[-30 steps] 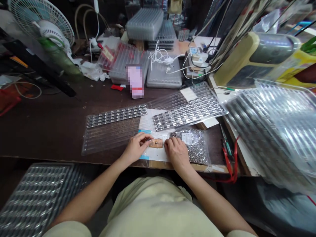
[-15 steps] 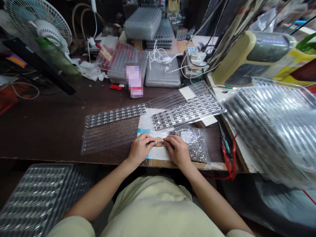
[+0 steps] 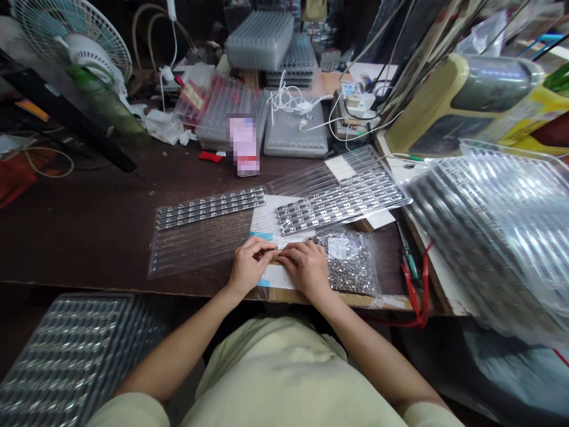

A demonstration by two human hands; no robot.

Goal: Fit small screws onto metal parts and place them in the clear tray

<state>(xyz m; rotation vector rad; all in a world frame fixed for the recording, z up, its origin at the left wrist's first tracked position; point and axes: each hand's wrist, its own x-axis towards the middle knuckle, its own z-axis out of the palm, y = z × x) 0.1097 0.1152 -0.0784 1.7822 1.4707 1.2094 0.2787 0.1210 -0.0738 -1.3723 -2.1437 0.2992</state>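
Fan (image 3: pixel 84 53) between ten and eleven o'clock from the hands, a big heap of plastic trays (image 3: pixel 480 237) well off at three. The dark table (image 3: pixel 89 237) looks flat and hard; on it lie a clear tray (image 3: pixel 195 252) at nine, a second tray (image 3: pixel 306 181) towards two, both part-filled with metal strips, and a bag of metal bits (image 3: pixel 353 276) at three, beside the right hand (image 3: pixel 306 267). Over white paper (image 3: pixel 278 277), the left hand (image 3: pixel 249 270) pinches a tiny metal piece (image 3: pixel 276 249), thumb and forefinger nearly together; the right fingertips bunch against it, though with so little showing I cannot tell whether they grip anything. The piece should be light, stiff and slippery, best taken by its edges.
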